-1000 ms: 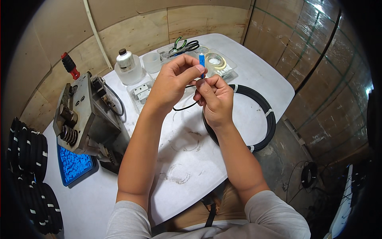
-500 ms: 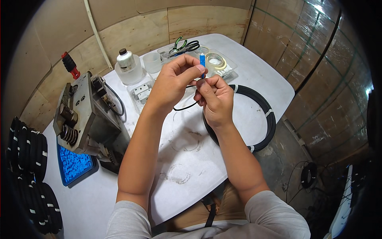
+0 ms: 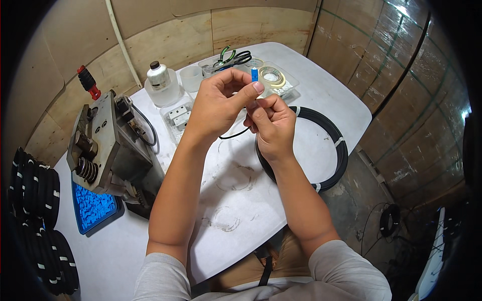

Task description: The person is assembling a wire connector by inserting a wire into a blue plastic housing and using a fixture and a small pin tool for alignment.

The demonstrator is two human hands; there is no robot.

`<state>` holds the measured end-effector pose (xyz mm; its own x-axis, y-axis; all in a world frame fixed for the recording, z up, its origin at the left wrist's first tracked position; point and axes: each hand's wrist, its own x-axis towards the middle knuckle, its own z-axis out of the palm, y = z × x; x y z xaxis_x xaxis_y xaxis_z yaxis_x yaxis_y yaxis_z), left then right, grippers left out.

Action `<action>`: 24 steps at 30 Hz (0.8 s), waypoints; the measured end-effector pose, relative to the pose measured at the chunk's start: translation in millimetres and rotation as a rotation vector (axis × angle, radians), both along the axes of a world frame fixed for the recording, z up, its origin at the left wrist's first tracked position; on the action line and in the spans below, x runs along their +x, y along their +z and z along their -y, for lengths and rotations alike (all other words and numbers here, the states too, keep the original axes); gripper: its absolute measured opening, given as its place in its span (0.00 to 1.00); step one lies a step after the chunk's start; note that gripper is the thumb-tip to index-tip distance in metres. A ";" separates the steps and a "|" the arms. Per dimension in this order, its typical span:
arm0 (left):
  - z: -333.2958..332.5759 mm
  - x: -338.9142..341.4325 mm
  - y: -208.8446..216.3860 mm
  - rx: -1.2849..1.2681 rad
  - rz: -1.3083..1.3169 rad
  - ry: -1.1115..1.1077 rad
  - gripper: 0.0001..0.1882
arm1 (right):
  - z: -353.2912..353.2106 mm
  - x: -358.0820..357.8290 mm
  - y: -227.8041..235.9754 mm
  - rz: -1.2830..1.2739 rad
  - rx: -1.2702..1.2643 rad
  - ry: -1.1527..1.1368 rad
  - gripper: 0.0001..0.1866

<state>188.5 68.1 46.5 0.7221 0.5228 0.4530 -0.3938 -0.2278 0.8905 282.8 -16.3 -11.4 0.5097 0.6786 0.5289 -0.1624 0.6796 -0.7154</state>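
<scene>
Between the thumb and forefinger of my left hand [image 3: 217, 103] is a small blue fibre-optic connector [image 3: 254, 74], held upright with its pale tip upward. Just below it, my right hand [image 3: 273, 125] is closed in a pinch, thumb against fingers. A thin black cable [image 3: 234, 135] loops out beneath the hands; the part in the right fingers is mostly hidden. To the right, partly behind my right hand and forearm, a coil of black cable [image 3: 341, 150] bound with white ties lies on the white table [image 3: 241, 200].
On the left stands a metal press [image 3: 108, 140] beside a tray of blue connector parts [image 3: 93, 205]. Black cable coils [image 3: 35, 190] are stacked at far left. A bottle [image 3: 158, 75], a plastic cup [image 3: 192, 79], scissors [image 3: 240, 58] and tape rolls [image 3: 271, 75] sit at the back.
My left thumb and forefinger have slid up slightly on the blue connector, covering more of its lower part. The right hand has barely moved.
</scene>
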 end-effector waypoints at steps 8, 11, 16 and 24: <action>2.6 -4.8 8.0 -0.208 0.012 -0.084 0.10 | 3.8 9.9 4.5 -0.114 -0.099 0.408 0.07; 0.3 -5.0 4.9 -0.213 0.049 -0.083 0.11 | 1.9 7.6 2.7 -0.144 -0.102 0.370 0.07; -3.8 -1.9 0.4 -0.149 0.042 -0.056 0.10 | 0.4 11.5 -1.0 -0.154 -0.114 0.345 0.06; -6.4 -2.4 -0.6 -0.130 0.048 -0.062 0.09 | -1.0 11.7 -2.5 -0.187 -0.083 0.374 0.06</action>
<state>186.1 74.5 45.9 0.7339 0.5349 0.4188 -0.4461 -0.0855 0.8909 294.5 -15.3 -14.0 0.3022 0.8712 0.3869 -0.5189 0.4908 -0.6999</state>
